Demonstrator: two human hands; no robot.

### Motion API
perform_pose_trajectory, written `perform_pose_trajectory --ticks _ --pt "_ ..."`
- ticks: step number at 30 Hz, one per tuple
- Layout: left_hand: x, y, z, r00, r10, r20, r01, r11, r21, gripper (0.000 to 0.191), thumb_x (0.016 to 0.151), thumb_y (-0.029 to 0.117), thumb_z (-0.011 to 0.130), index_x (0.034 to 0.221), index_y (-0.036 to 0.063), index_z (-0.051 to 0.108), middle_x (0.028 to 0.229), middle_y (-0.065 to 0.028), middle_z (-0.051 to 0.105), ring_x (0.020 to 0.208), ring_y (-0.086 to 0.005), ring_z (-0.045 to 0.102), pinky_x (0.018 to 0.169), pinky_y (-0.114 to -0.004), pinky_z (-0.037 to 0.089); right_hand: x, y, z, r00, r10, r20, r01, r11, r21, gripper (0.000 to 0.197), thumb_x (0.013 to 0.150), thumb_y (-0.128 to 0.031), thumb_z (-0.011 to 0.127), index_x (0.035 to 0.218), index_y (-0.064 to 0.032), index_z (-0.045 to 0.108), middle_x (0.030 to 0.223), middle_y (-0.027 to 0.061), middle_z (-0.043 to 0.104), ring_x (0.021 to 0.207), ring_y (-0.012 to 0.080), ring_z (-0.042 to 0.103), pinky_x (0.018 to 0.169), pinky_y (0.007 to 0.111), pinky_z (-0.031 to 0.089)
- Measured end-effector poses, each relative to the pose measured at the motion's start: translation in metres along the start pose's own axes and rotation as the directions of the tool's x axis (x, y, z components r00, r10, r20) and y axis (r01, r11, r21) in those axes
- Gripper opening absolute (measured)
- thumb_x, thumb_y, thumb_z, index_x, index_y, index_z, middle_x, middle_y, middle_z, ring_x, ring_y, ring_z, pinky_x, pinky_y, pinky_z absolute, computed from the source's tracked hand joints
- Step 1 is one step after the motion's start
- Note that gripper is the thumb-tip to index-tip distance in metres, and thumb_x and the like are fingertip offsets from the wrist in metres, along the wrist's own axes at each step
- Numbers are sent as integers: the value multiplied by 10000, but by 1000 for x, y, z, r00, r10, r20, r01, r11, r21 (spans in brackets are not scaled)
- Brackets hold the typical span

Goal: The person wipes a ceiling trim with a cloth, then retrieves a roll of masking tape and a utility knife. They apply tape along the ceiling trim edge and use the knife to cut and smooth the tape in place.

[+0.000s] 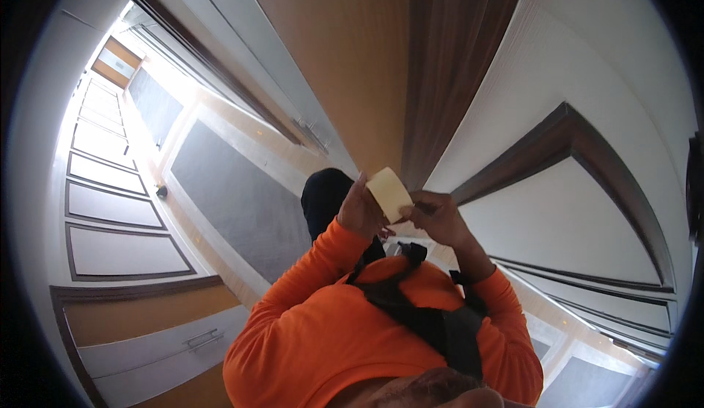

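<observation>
A roll of pale yellow tape (390,194) is held up in front of my chest. My left hand (360,207) grips the roll from the picture's left side, its fingers partly hidden behind it. On the other side, my right hand (438,215) has its thumb and a finger at the tape's lower right edge, pinching there. Both wrists come out of orange sleeves. Beyond the roll rises a tan wooden panel (341,50) with a dark brown wood trim (456,50) along it.
White wall panels with dark brown moulding (566,127) stand at the right. White doors with metal handles (313,133) are at the upper left, and a cabinet with handles (203,339) at the lower left. Grey floor panels (236,193) run along a corridor.
</observation>
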State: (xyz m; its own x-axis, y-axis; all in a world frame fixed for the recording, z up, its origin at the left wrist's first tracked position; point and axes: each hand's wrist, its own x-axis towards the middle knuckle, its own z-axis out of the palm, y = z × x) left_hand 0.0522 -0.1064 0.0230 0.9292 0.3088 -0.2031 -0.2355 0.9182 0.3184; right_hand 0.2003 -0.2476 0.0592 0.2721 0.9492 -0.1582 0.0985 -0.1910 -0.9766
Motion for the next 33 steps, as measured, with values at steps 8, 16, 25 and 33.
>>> perform_pose_trajectory --ticks 8,16,25,33 --pt "7 -2 -25 987 105 -125 -25 857 515 611 1008 435 438 1481 57 357 1364 -97 529 1245 -244 534 1009 -383 467 14 11 -14 987 5 -162 -1 1000 22 314 937 -274 672 1019 27 703 781 14 647 706 71 549 610 275 467" --pt "10 -3 -7 987 145 75 -123 356 926 646 947 225 620 1460 -48 339 1270 -135 555 1056 -205 621 844 -358 560 13 14 -9 989 -52 -140 49 998 -28 304 939 -254 664 1065 19 710 798 46 694 700 74 580 623 267 478" --pt "3 -4 -12 985 113 -128 -21 825 565 560 972 323 558 1422 30 402 1215 -134 569 1070 -287 627 924 -440 534 11 24 -7 999 5 -48 -1 997 73 351 946 -312 667 1105 -1 700 872 33 703 738 73 597 635 248 485" --pt "5 -5 -12 983 181 39 -135 557 819 629 883 348 709 1299 -61 473 1130 -136 615 1005 -202 624 901 -329 510 18 39 -20 994 -13 -106 9 999 -41 333 953 -291 649 1061 17 716 866 45 709 805 97 632 713 276 521"
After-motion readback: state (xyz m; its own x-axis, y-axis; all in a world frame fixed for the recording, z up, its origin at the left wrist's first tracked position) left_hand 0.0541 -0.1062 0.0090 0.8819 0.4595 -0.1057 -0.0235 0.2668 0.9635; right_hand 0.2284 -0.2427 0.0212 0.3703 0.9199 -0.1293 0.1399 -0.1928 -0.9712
